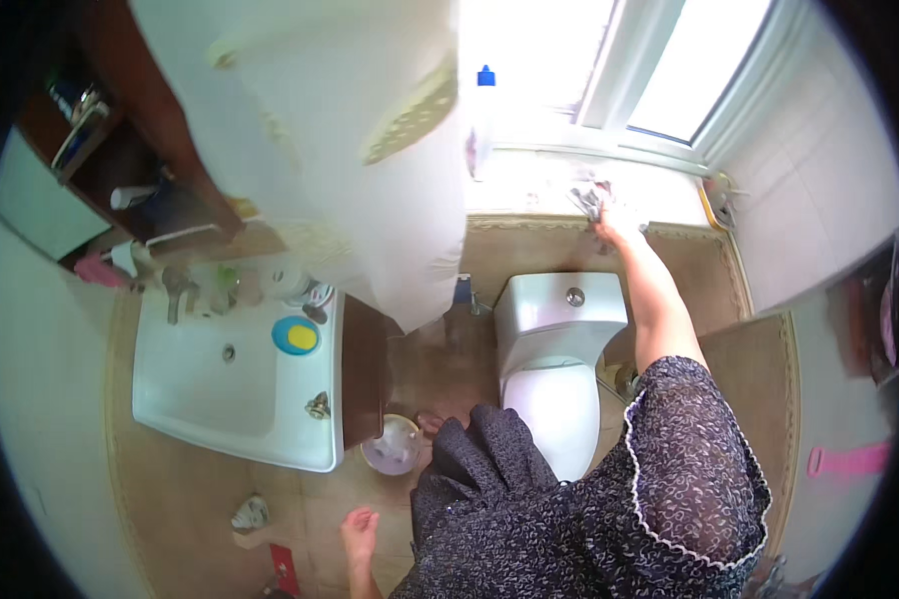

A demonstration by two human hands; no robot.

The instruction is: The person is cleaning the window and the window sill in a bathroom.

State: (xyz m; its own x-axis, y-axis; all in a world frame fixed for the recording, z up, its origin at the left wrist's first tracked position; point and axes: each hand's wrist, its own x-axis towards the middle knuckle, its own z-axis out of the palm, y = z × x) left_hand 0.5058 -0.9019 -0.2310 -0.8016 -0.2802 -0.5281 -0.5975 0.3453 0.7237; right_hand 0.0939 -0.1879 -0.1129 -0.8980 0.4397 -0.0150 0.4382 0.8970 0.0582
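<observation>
My right hand (610, 227) reaches over the toilet tank to the bright window sill (524, 196), its fingers on a crumpled grey and white cloth (590, 199). Glare washes out part of that hand and the cloth. Left of it on the sill stands a clear bottle with a blue cap (485, 76). My left hand (359, 531) hangs low over the tiled floor with its fingers curled; nothing shows in it. Below the sill is the white toilet (554, 404), its lid down and a round flush button on the tank.
At left is a white washbasin (195, 374) with a blue soap dish (283, 326) holding a yellow soap bar. A pale shower curtain (344, 150) hangs between basin and window. A waste bin (392, 453) stands on the floor. A pink handle (846, 460) is at the right wall.
</observation>
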